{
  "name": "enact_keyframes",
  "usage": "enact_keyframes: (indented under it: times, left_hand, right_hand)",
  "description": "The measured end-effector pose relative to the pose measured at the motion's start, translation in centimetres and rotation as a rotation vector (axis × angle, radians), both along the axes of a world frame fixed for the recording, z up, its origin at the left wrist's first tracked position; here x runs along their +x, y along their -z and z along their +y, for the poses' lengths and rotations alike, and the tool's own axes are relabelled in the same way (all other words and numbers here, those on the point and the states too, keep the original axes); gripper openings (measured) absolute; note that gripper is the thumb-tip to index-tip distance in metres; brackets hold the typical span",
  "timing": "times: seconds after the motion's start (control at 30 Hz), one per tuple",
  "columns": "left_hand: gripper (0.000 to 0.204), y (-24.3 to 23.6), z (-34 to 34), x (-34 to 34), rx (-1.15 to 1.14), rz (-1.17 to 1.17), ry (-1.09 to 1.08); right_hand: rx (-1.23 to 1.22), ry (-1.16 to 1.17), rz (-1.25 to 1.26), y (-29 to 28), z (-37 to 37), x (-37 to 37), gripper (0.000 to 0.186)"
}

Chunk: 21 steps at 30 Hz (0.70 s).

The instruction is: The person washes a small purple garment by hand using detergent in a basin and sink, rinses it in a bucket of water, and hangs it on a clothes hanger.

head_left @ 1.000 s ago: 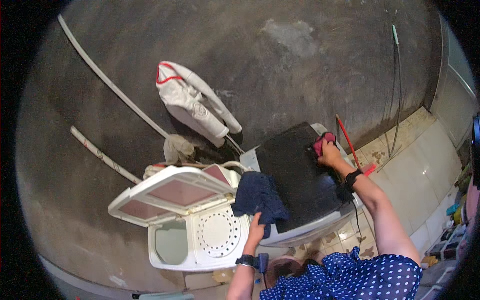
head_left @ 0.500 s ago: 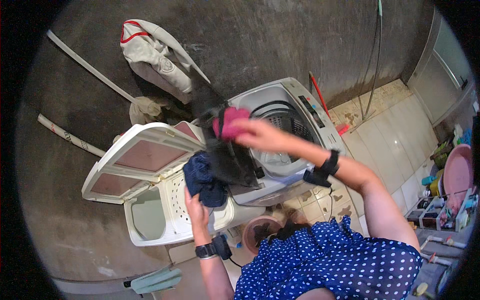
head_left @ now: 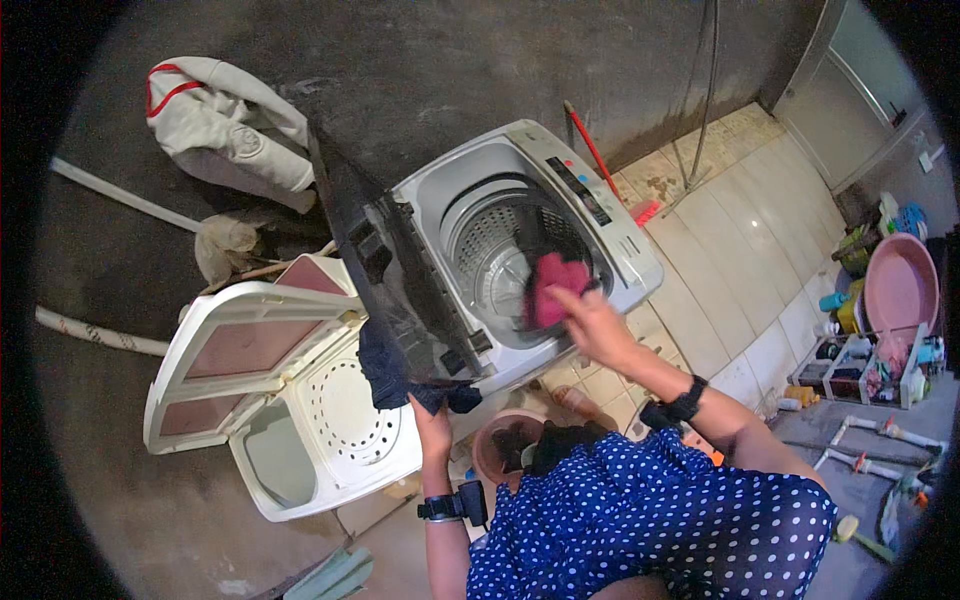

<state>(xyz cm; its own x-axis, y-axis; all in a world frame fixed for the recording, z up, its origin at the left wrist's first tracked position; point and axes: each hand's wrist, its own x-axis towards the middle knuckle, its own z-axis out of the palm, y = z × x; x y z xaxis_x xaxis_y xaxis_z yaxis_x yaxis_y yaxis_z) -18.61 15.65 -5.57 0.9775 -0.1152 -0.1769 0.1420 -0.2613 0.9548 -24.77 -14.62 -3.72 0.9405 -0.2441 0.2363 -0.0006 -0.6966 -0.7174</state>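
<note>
My left hand (head_left: 432, 428) grips a dark blue garment (head_left: 385, 375) hanging between the two washers. Over the drum of the grey top-loading washer (head_left: 632, 270), my right hand (head_left: 590, 320) touches a blurred magenta cloth with black parts (head_left: 558, 280); whether its fingers still grip is unclear. That washer's dark lid (head_left: 385, 260) stands raised on the left side of the tub. Beside it, the white twin-tub washer (head_left: 280, 470) has its lids (head_left: 250, 350) open, showing a perforated disc in one compartment.
A pale jacket (head_left: 225, 125) hangs on the wall. Behind the washer stands a red-handled broom (head_left: 590, 145). A pink basin (head_left: 900, 285), a rack of bottles (head_left: 855, 370) and white pipes (head_left: 870, 430) are at right. A pink tub with dark items (head_left: 490, 450) is below; a door (head_left: 850, 100) is far right.
The grey washer's lid has been lifted, exposing the drum. My right hand has carried the magenta cloth from the lid to over the drum. My left hand still grips the blue garment.
</note>
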Motion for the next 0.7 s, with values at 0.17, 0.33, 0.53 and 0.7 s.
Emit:
enact_keyframes:
  times: [0.17, 0.33, 0.53, 0.7]
  left_hand:
    - [0.046, 0.8, -1.4, 0.7, 0.200, -0.072, 0.058]
    - [0.034, 5.5, 2.8, 1.6, 0.492, -0.220, 0.245]
    - [0.034, 13.3, 9.5, 1.2, 0.843, -0.466, 0.291]
    - [0.039, 6.5, 3.0, -0.1, 0.564, -0.177, 0.278]
  right_hand:
    - [-0.457, 0.254, 0.147, 6.3, -8.0, -3.9, 0.050]
    - [-0.355, 0.126, 0.316, 6.9, -10.8, -0.9, 0.053]
    - [-0.470, 0.023, 0.197, 7.9, -14.5, 10.0, 0.052]
    - [-0.536, -0.012, 0.252, 9.3, -18.8, 20.1, 0.053]
